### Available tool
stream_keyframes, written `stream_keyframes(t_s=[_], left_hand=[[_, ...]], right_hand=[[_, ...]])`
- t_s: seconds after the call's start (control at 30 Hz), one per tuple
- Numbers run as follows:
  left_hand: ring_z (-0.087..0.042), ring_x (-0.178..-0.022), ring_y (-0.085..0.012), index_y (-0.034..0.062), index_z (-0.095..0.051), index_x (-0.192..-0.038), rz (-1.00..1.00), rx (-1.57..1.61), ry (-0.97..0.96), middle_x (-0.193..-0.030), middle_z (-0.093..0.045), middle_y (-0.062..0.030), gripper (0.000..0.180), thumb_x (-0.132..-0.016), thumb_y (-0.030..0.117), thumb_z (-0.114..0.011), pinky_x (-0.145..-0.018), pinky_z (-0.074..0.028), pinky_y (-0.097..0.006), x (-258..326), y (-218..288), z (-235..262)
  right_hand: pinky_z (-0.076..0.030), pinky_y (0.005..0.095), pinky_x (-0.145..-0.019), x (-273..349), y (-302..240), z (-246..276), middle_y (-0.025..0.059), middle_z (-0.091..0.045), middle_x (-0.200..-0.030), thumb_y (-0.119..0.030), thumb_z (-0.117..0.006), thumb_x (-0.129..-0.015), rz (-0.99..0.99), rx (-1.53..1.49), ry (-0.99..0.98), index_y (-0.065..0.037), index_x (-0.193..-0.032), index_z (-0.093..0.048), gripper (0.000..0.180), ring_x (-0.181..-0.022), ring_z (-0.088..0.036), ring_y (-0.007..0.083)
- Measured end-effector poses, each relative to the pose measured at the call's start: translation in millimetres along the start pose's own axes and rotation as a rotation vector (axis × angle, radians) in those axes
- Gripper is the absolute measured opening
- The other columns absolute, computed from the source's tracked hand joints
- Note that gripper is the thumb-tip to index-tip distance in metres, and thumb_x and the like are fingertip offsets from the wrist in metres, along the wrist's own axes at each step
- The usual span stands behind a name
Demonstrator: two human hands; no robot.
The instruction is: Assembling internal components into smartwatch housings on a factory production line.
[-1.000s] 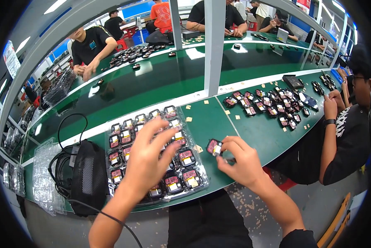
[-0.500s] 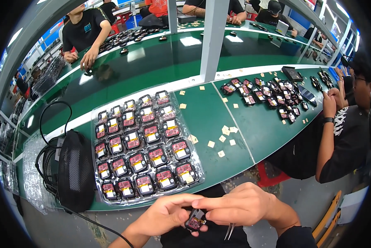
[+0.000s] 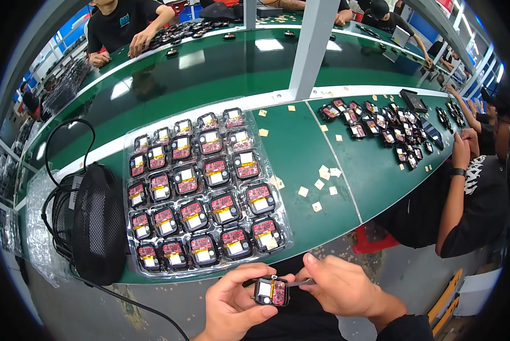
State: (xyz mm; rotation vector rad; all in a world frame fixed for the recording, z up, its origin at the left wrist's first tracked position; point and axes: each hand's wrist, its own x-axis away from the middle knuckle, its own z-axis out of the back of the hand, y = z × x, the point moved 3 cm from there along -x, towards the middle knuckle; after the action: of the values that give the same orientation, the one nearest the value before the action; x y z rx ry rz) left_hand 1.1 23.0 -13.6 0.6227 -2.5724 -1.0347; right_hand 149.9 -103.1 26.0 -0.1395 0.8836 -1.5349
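My left hand (image 3: 232, 298) holds a small black square-cased electronic module (image 3: 278, 292) by its edges, above my lap in front of the bench. Its inner side faces up, with a red circuit board and a white block. In my right hand (image 3: 343, 284) are metal tweezers (image 3: 302, 282), pinched between thumb and fingers. Their tips reach the module's upper right edge; whether they touch it I cannot tell. Beyond my hands lies a clear plastic tray (image 3: 285, 241) with rows of similar modules (image 3: 193, 215).
A black mesh bag (image 3: 99, 227) with cables sits left of the tray. Small pale square pieces (image 3: 319, 184) lie scattered to its right. Farther right are a heap of modules (image 3: 388, 136) and a seated co-worker (image 3: 465, 193). A grey post (image 3: 309, 62) rises before the green conveyor (image 3: 221, 71).
The module has turned so that its board shows plainly. My right fingers have drawn back from it, and the tweezers have swung from pointing down to pointing at it.
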Motion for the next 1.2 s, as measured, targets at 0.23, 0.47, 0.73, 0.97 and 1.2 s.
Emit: stream_keyframes(t_s=[0.23, 0.47, 0.73, 0.97, 1.2], left_hand=[[-0.063, -0.125, -0.0339, -0.0055, -0.056, -0.134, -0.056, -0.014, 0.039, -0.131, -0.062, -0.0175, 0.062, -0.081, 0.004, -0.087, -0.106, -0.051, -0.042, 0.7, -4.7, -3.4], [-0.063, -0.125, -0.0332, -0.0062, -0.056, -0.134, -0.034, 0.001, 0.033, -0.131, -0.061, -0.0176, 0.061, -0.08, -0.005, -0.084, -0.107, -0.05, -0.042, 4.3, -12.8, -4.4], [-0.064, -0.123, -0.0398, -0.0078, -0.056, -0.135, -0.162, -0.115, -0.032, -0.135, -0.054, -0.0202, 0.044, -0.094, -0.003, -0.071, -0.104, -0.056, -0.048, 0.0, -10.0, -7.4], [-0.061, -0.129, -0.0365, -0.0086, -0.055, -0.136, -0.056, -0.038, 0.073, -0.145, -0.051, -0.0185, 0.061, -0.082, -0.005, -0.083, -0.107, -0.052, -0.041, 7.2, -12.5, -3.7], [-0.062, -0.128, -0.0361, -0.0084, -0.056, -0.136, -0.097, -0.055, 0.068, -0.146, -0.05, -0.0189, 0.06, -0.082, -0.005, -0.083, -0.106, -0.052, -0.041, 7.1, -10.8, -6.1]], right_hand=[[-0.049, 0.0262, -0.05, 11.6, 0.5, -8.0, 0.0112, -0.074, -0.095, -0.005, -0.078, -0.08, 0.131, 0.218, 0.118, 0.002, -0.108, -0.07, 0.03, -0.06, -0.063, 0.0157], [-0.047, 0.0248, -0.049, 18.1, -1.3, -9.5, 0.0081, -0.074, -0.088, -0.003, -0.08, -0.078, 0.136, 0.327, 0.178, 0.0, -0.101, -0.073, 0.024, -0.058, -0.062, 0.0136], [-0.05, 0.0279, -0.05, 15.6, 11.6, -11.8, 0.0075, -0.073, -0.085, -0.002, -0.085, -0.075, 0.002, -0.034, 0.213, -0.001, -0.102, -0.072, 0.029, -0.057, -0.064, 0.0171], [-0.05, 0.0281, -0.051, 15.5, 4.1, -14.1, 0.0074, -0.073, -0.083, -0.003, -0.084, -0.077, 0.017, 0.156, 0.179, -0.001, -0.103, -0.072, 0.029, -0.058, -0.066, 0.0188], [-0.052, 0.0285, -0.052, 14.8, 3.7, -10.9, 0.0084, -0.073, -0.083, -0.002, -0.084, -0.076, 0.026, 0.095, 0.21, 0.0, -0.103, -0.071, 0.03, -0.06, -0.068, 0.0198]])
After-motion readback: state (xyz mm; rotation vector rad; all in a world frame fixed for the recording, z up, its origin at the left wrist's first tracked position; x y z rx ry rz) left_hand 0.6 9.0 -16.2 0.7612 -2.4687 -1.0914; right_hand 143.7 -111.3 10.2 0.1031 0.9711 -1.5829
